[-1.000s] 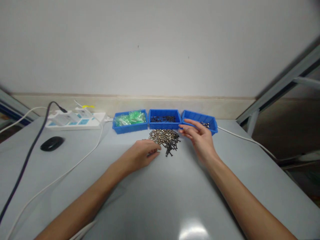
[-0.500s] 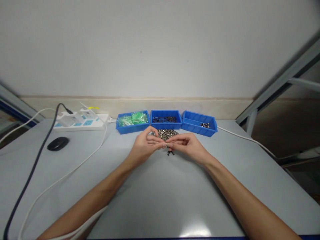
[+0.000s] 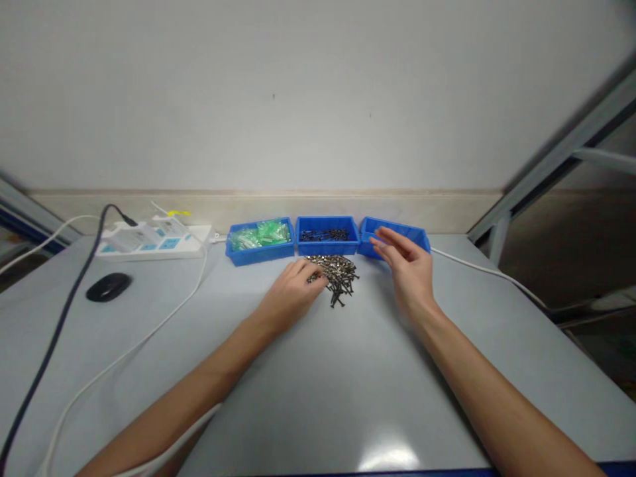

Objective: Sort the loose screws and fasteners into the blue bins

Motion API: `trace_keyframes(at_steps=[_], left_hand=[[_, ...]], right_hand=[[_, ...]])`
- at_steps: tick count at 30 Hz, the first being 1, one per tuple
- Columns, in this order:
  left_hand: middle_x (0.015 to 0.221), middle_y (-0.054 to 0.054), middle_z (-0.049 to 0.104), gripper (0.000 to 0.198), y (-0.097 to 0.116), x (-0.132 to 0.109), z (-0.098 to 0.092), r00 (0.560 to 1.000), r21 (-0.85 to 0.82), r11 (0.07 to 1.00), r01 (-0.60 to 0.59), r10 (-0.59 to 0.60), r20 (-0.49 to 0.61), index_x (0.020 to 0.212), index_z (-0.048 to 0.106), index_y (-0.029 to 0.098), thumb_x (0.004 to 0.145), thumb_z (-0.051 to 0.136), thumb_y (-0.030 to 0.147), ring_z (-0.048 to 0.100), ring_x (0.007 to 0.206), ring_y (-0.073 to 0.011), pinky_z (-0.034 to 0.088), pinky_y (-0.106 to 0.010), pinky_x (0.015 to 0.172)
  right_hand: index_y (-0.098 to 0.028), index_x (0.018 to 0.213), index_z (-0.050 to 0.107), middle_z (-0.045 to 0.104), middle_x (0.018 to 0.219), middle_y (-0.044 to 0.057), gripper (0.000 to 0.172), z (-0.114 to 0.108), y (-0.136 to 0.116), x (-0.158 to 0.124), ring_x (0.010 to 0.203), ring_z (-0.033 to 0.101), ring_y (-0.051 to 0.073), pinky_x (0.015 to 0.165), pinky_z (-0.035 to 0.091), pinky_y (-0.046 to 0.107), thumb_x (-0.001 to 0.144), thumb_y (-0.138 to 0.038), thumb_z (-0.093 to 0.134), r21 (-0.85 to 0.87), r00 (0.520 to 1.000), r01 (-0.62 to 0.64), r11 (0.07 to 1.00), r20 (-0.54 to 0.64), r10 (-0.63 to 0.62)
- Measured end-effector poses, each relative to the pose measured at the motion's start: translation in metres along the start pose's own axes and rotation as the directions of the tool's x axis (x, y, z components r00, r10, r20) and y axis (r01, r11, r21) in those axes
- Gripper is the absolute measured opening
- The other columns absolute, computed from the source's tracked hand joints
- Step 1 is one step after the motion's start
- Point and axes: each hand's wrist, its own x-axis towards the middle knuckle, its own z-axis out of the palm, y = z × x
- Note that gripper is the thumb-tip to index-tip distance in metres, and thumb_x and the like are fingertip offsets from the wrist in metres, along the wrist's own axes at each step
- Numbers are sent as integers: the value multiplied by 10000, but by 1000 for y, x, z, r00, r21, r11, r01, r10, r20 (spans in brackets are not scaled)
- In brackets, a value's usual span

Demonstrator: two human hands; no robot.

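A loose pile of metal screws [image 3: 342,273] lies on the table in front of the blue bins. At the pile's left edge is my left hand [image 3: 293,288], its fingers curled together at the screws; what sits between the fingertips is hidden. My right hand [image 3: 410,271] is raised at the front of the right blue bin [image 3: 420,238], fingers stretched out and thumb apart, with nothing visible in it. It covers much of that bin's inside.
The middle blue bin [image 3: 328,250] holds dark screws. Green and clear plastic packets fill the left blue bin [image 3: 263,253]. At left are a power strip [image 3: 193,246], a black mouse [image 3: 109,287] and a white cable [image 3: 149,338]. Behind rises a wall [image 3: 318,99].
My hands, which met over the pile, have parted. The right moved right to the right bin and its fingers opened; the left came down onto the screws.
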Motion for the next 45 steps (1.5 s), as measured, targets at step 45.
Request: trace_keyframes(at_steps=[45], left_hand=[[791, -11, 705, 75, 11, 0, -18, 927, -505, 855, 113, -274, -256, 847, 668, 170, 834, 736, 198, 654, 723, -130, 517, -231, 684]], right_hand=[[-179, 896, 768, 769, 758, 54, 274, 10, -13, -21, 713, 721, 168, 745, 568, 324, 675, -323, 842, -152, 657, -371, 916, 654, 375]])
